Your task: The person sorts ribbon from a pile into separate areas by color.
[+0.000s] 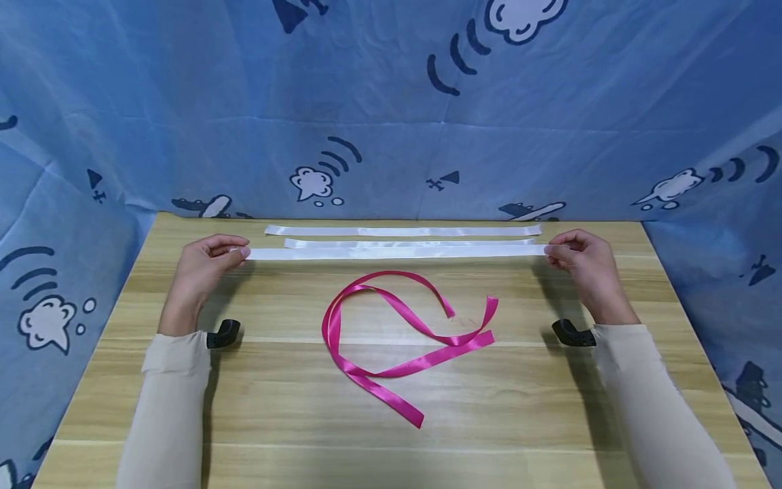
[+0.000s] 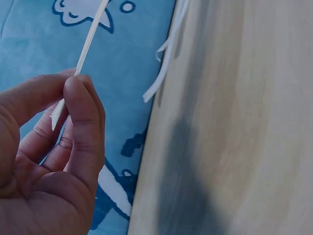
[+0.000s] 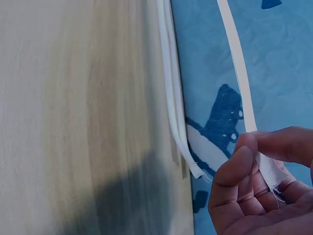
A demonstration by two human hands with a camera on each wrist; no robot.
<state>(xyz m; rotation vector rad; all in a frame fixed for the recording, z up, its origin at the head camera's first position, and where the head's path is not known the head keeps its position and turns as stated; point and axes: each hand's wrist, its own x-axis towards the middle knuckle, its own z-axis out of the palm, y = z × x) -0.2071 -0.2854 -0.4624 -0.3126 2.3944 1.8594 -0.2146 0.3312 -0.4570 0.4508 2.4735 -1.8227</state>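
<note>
A white satin ribbon (image 1: 391, 252) is stretched straight between both hands above the table. My left hand (image 1: 210, 268) pinches its left end between thumb and finger; in the left wrist view a short tip of the ribbon (image 2: 87, 49) sticks out past the fingers. At the other end my right hand (image 1: 583, 272) pinches the ribbon (image 3: 239, 73), and its frayed tip hangs into the palm in the right wrist view. Two more white ribbons lie behind it: one farther back (image 1: 403, 231), the other (image 1: 342, 243) partly hidden by the held one.
Nearer the front, pink ribbons (image 1: 403, 368) lie in loose loops on the wooden table (image 1: 293, 435). A blue patterned cloth (image 1: 391, 149) rises behind the table's back edge and along both sides. Black wrist mounts (image 1: 225, 334) stick out from both sleeves.
</note>
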